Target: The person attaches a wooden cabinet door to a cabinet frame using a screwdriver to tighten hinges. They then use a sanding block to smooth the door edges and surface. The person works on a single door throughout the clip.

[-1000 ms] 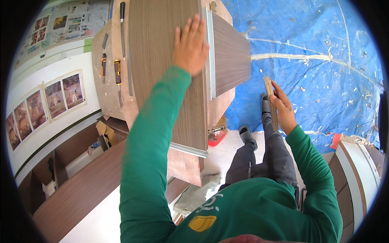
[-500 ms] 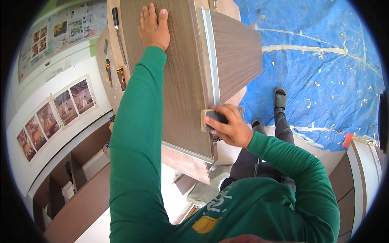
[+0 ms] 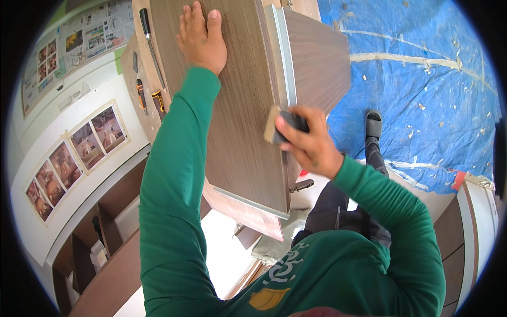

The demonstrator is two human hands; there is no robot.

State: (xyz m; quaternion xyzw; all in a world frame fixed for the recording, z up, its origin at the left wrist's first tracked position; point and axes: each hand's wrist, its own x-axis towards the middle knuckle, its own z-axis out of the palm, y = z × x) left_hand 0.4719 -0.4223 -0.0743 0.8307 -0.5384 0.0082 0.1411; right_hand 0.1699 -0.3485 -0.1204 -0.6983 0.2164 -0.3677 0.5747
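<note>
My left hand [image 3: 204,43] lies flat on the far part of a brown wood-grain panel [image 3: 240,111], fingers stretched out and thumb apart. My right hand [image 3: 312,141] grips a sanding block [image 3: 271,127], pale on its end with a dark face, at the panel's right edge. Fingers hide part of the block, and I cannot tell how much of it touches the edge. Beyond it, a pale metallic strip [image 3: 285,58] runs along the right side, beside a second brown panel [image 3: 319,55]. A metal hinge [image 3: 301,185] shows below my right hand.
Left of the panel lie a long black-handled screwdriver [image 3: 146,25], an orange-and-black handled tool [image 3: 140,92] and a yellow-and-black handle [image 3: 158,100]. A blue tarp [image 3: 417,105] with scattered scraps covers the floor at right. Open cabinet compartments [image 3: 87,248] stand at lower left.
My right hand has moved the sanding block farther away along the panel's right edge. The hinge shows more fully now. My left hand stays flat on the panel, and the whole view has shifted slightly.
</note>
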